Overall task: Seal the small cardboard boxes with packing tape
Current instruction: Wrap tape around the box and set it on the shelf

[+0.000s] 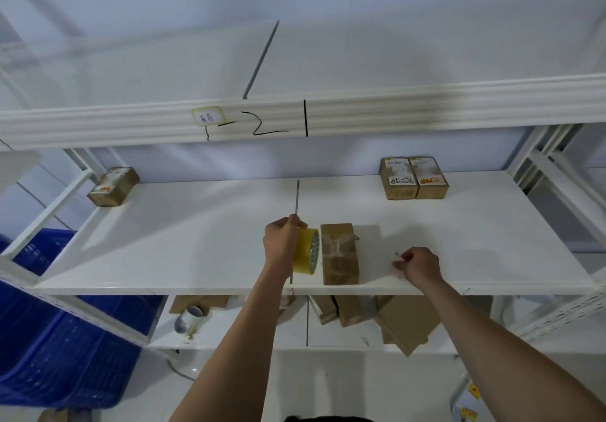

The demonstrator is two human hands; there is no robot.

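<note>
The box (339, 254) lay between the hands, long axis running away from the person. The left hand (283, 241) gripped the tape (306, 251) beside it. The right hand (418, 266) seemingly pinched a tape end.

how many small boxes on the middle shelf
4. One at the front edge between the hands, beside the tape roll. One at the back left corner. Two side by side at the back right. More boxes lie on the shelf below, partly hidden.

A white metal shelf (196, 251) holds a cardboard box (339, 254) near its front edge, with a roll of yellowish tape (306, 251) standing just left of it. A single box (113, 186) sits at the back left, two boxes (414, 177) touching side by side at back right
</note>
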